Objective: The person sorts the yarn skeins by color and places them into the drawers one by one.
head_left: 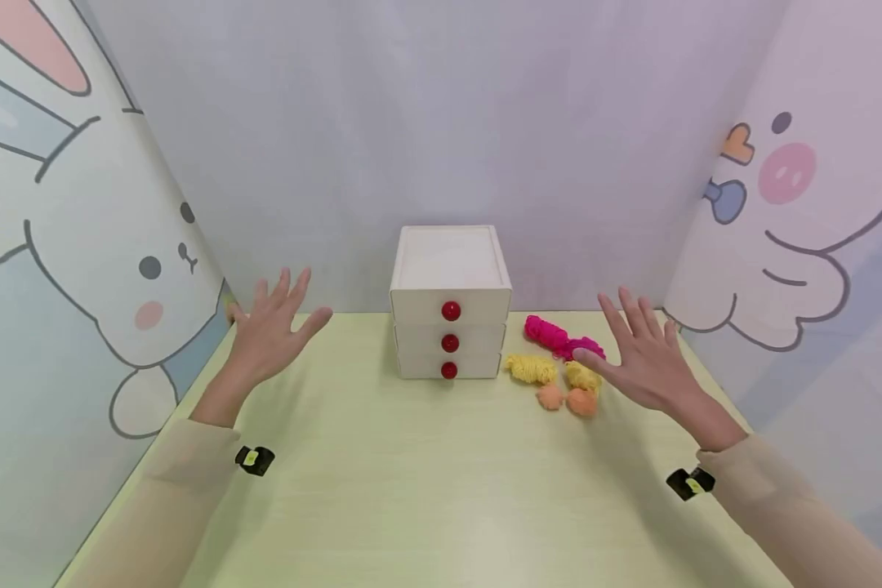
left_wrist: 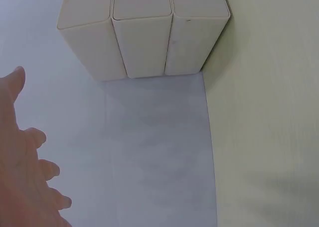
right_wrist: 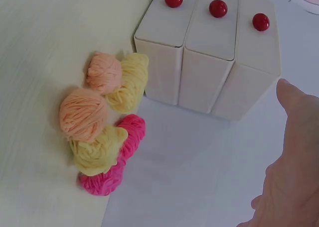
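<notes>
A white three-drawer box point(head_left: 452, 260) with a round red knob on each drawer stands at the back of the table. To its left my left hand point(head_left: 268, 331) hovers above the table, fingers spread and holding nothing. My right hand point(head_left: 647, 363) is likewise spread and bare, raised on the right side near several bundles of yarn. Those are two pink skeins point(right_wrist: 132, 136), two yellow skeins point(right_wrist: 98, 151) and two peach-orange balls point(right_wrist: 83, 114), lying together beside the box. In the left wrist view the side of the box point(left_wrist: 144, 45) shows.
A pale green-yellow table point(head_left: 441, 490) spreads out before me. Behind it hangs a plain whitish backdrop point(head_left: 441, 122). Side panels carry a cartoon rabbit point(head_left: 118, 245) on the left and a cartoon duck point(head_left: 772, 237) on the right, bounding the table.
</notes>
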The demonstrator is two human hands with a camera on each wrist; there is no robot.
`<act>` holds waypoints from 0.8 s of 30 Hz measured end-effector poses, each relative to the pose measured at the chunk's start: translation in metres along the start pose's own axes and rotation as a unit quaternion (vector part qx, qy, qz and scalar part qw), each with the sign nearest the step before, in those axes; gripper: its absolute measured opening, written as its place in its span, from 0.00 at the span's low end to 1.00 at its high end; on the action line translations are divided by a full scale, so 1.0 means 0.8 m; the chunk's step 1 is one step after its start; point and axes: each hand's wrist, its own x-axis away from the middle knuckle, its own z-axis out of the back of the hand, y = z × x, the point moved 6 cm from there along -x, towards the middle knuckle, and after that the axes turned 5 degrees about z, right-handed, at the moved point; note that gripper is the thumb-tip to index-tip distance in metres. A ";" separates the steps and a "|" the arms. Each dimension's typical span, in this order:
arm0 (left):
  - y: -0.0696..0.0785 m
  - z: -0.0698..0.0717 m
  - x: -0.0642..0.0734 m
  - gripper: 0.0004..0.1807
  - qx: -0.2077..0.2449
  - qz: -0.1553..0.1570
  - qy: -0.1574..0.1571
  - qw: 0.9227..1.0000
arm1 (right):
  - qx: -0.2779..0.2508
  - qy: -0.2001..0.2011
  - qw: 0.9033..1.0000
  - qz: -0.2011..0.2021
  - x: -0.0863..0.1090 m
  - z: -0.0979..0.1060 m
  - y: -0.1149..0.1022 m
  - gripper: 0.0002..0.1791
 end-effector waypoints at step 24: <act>0.058 -0.039 -0.039 0.46 0.326 0.055 -0.139 0.933 | -0.249 -0.079 0.965 -0.008 -0.028 -0.019 -0.036 0.48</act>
